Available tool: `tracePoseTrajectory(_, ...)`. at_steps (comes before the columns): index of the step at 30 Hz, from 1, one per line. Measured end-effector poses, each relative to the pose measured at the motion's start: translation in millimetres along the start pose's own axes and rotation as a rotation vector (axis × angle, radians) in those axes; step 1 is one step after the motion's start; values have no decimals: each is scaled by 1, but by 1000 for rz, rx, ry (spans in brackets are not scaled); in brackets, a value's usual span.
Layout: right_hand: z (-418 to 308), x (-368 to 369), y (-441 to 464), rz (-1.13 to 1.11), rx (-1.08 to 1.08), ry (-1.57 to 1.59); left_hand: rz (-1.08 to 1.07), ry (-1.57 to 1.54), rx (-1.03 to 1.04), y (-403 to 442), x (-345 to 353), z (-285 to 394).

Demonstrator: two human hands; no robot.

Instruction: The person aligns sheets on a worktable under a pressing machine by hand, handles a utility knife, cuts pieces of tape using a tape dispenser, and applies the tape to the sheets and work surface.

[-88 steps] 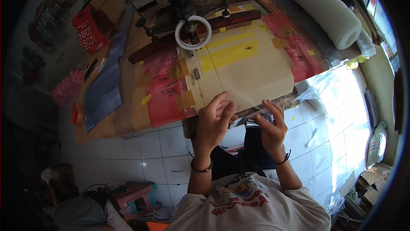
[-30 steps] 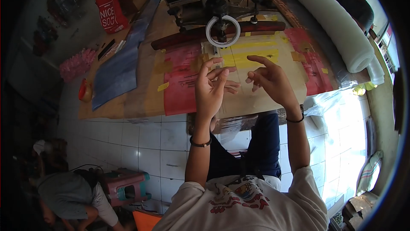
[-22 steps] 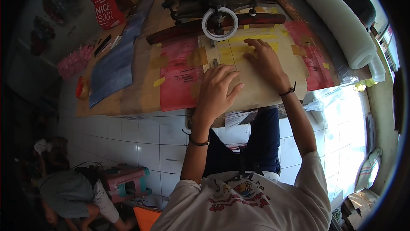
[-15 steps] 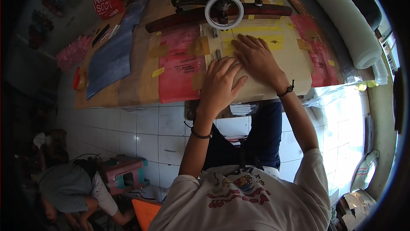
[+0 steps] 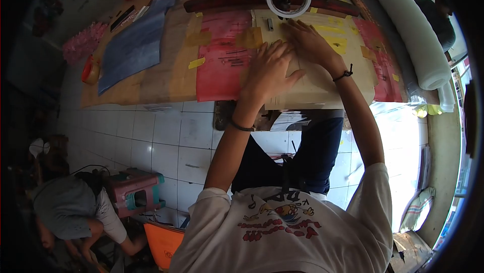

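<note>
My left hand (image 5: 272, 66) lies palm down on a cream sheet (image 5: 322, 89), fingers stretched forward and thumb held out to the side. Just ahead and to the right, my right hand (image 5: 310, 43) rests flat on the same sheet, fingers extended. Near the fingertips sits a small grey metal piece (image 5: 270, 24). Strips of yellow tape (image 5: 333, 43) mark the cream sheet on the right. Red sheets (image 5: 219, 78) with brown and yellow tape flank it on both sides. Whatever lies under my palms is hidden.
Beyond my hands, a dark red bar (image 5: 227, 3) with clamps crosses the table, and a white ring (image 5: 267, 0) hangs on one clamp. A blue sheet (image 5: 133, 51) lies left; a white foam roll (image 5: 403, 31) lies right. Another person (image 5: 65, 202) crouches at lower left beside a stool (image 5: 136, 192).
The camera view has shifted, so the table sits higher and further right. Both hands have slid a little leftward over the cream sheet, and a second metal piece by the left fingertips is now covered.
</note>
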State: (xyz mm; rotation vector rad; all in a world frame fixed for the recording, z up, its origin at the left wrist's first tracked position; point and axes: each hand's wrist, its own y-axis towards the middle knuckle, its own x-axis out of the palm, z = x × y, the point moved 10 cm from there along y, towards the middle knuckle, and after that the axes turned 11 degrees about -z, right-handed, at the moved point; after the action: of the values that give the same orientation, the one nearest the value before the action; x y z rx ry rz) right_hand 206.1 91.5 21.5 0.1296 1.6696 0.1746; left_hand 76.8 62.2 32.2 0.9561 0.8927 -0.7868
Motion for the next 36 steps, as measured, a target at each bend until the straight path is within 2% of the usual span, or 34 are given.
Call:
tracePoseTrajectory(4,1,4,17,19,-40,64,43,-58,-50,2,-1,-9)
tracePoseTrajectory(8,-1,16,30,-96,-97,-174,60,-58,-47,-6,-11,-1)
tracePoseTrajectory(12,14,39,51,-51,-181,-243,120,-52,-65,-5,-2,-10)
tracePoseTrajectory(16,17,36,65,27,-223,-150,122,-70,-97,-1,0,-16)
tracePoseTrajectory(20,14,37,69,36,-213,-219,92,-58,-100,-2,3,-15)
tracePoseTrajectory(25,14,33,72,160,-156,-305,26,-77,-119,-3,-1,-11)
tracePoseTrajectory(28,18,31,68,23,-55,-89,16,-65,-134,-2,5,-13)
tracePoseTrajectory(36,24,23,60,74,-14,64,36,-60,-158,-2,4,-15)
